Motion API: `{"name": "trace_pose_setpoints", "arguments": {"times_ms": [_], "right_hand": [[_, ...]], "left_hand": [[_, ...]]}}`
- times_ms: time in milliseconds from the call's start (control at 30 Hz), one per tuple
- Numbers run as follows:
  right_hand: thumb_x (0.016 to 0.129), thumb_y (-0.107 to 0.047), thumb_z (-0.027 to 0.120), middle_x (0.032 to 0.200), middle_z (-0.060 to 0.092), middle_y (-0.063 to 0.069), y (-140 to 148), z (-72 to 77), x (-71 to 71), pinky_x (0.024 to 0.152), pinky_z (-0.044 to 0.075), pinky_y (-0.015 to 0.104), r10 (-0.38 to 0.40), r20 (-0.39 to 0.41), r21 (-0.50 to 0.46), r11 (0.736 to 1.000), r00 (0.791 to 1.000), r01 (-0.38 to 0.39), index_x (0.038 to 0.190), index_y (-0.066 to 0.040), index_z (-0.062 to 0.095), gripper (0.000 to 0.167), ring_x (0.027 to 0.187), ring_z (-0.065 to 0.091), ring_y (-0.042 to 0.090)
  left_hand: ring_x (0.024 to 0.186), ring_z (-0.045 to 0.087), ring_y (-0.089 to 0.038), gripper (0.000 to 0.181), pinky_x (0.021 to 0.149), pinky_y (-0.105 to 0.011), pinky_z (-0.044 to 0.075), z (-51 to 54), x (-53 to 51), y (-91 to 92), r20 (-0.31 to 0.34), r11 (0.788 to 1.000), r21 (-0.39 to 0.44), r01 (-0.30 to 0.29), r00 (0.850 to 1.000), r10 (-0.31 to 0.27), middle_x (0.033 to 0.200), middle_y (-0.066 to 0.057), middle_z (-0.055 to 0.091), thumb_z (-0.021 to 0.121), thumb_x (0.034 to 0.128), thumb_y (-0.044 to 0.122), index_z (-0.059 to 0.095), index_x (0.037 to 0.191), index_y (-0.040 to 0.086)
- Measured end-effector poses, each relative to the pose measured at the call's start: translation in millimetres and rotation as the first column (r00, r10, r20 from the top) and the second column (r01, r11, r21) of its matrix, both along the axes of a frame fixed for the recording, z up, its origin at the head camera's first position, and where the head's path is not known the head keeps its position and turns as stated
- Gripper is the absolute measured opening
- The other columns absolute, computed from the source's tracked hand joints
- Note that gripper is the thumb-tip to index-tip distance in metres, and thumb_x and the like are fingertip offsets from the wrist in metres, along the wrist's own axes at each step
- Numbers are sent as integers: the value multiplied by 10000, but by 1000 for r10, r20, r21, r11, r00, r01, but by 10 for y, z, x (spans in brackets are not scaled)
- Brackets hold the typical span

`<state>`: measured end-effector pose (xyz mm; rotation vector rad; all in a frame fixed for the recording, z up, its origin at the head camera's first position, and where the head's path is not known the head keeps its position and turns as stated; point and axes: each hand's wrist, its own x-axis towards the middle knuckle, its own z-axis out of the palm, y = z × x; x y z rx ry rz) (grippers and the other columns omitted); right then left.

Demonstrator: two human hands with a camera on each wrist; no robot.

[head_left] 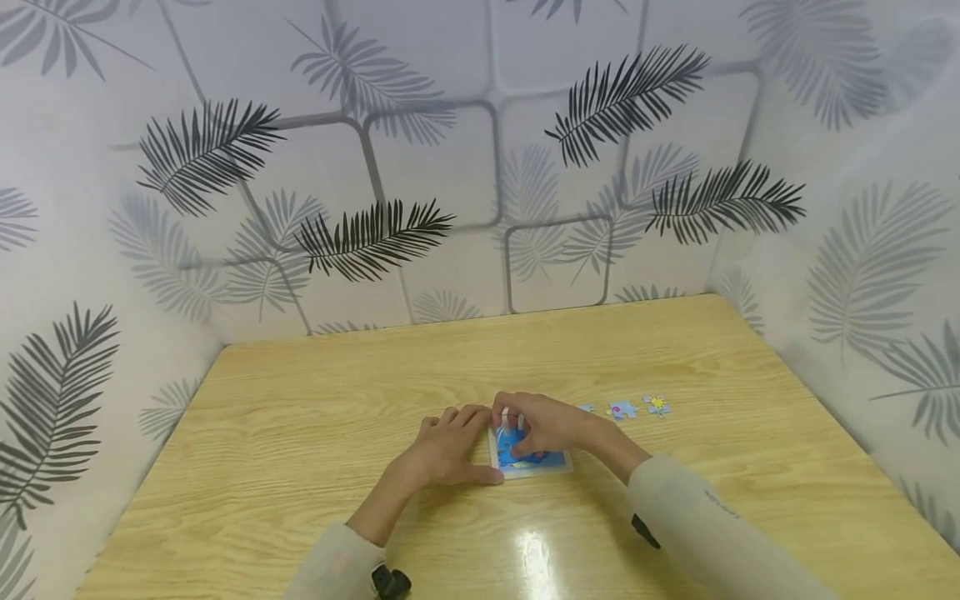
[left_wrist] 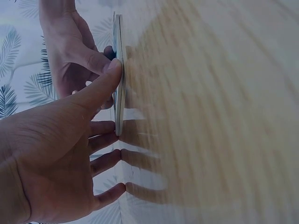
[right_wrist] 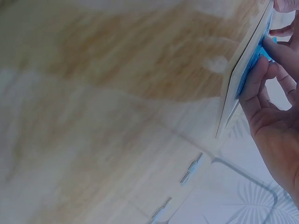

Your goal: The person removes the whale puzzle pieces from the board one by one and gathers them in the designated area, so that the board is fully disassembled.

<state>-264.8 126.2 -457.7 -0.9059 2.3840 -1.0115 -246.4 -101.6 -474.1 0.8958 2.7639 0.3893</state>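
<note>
In the head view, a blue-pictured puzzle board (head_left: 551,472) lies flat on the wood-grained surface (head_left: 300,467), between the two hands. The left hand (head_left: 450,454) rests at its left edge: the thumb reaches the near-left corner, while the fingers (head_left: 470,415) extend toward the far-left corner, thumb and forefinger set wide apart along that side. The right hand (head_left: 551,421) arches over the board, its fingers bent down onto the left part of the picture and the thumb close to them, so the gap is narrow. Whether a piece is pinched there cannot be told. To the right of the board, apart from it, three loose pieces (head_left: 622,409) lie in a row, the nearest partly hidden by the right hand. Behind the surface stands a wall (head_left: 472,275) printed with feathery leaves.

In the left wrist view, the board is seen edge-on as a thin slab against the surface. The left thumb lies on its edge, and a finger touches its lower end in this view; the other fingers are spread, with two tips touching the surface beyond the board. The right hand's fingers are on the pictured side, partly hidden.

In the right wrist view, the right fingers curve onto the blue picture, two tips touching it, inside the pale border. Loose pieces lie on the surface, well apart from these fingers.
</note>
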Motion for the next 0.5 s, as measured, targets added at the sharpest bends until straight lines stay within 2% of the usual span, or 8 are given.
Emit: {"name": "trace_pose_setpoints", "arguments": {"times_ms": [267, 500], "right_hand": [[901, 29, 778, 1097, 568, 132, 19, -15, 11, 610, 562, 281, 4, 6, -32, 999, 1000, -4, 1207, -101, 534, 412, 671, 611, 140], [894, 42, 780, 1007, 521, 136, 22, -45, 25, 571, 512, 241, 3, 4, -66, 998, 1000, -2, 1196, -113, 588, 390, 585, 531, 107]], "left_hand": [[1456, 368, -351, 902, 1111, -676, 303, 22, 12, 6, 8, 1000, -7, 0, 1000, 0, 1635, -49, 360, 721, 899, 632, 356, 1604, 205], [1441, 379, -344, 896, 1104, -665, 316, 60, 33, 12, 15, 1000, -14, -5, 1000, 5, 1629, -50, 365, 716, 910, 620, 361, 1603, 176]]}}
